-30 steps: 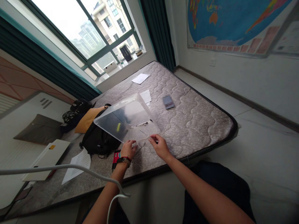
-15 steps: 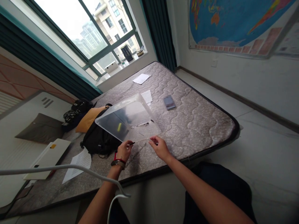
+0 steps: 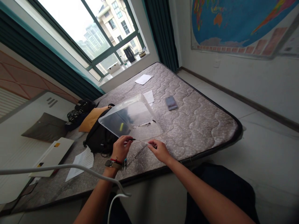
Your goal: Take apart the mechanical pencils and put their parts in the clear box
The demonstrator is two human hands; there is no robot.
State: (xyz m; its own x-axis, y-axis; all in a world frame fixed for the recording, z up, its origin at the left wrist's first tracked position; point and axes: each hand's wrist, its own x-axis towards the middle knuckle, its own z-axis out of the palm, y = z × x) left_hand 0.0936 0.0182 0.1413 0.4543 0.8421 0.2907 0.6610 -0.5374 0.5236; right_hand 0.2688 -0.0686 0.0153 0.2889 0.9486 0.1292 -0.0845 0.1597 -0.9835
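Note:
My left hand (image 3: 121, 148) is closed, pinching a slim black pen part (image 3: 132, 139) between thumb and fingertips. From that part a thin, pale pen refill (image 3: 141, 142) runs across to my right hand (image 3: 159, 150), whose fingers are closed on its other end; something dark shows at those fingertips. Just beyond both hands lies a clear plastic box (image 3: 130, 107), tipped with its open side towards me. Inside it are a silver-and-black pen piece (image 3: 144, 124), a small black piece (image 3: 154, 121) and a yellow item (image 3: 121, 126). Bluish pens (image 3: 125, 163) lie partly hidden by my left wrist.
The mattress (image 3: 198, 130) carries a black backpack (image 3: 99, 138), a yellow envelope (image 3: 91, 119), paper sheets (image 3: 84, 160), a white folder (image 3: 54, 155) and a blurred-out dark object (image 3: 171, 102). A pale cable (image 3: 93, 172) crosses the near left foreground.
My left hand has lifted slightly and turned, bringing the black pen part up to the thin refill. The refill now spans the gap between both hands.

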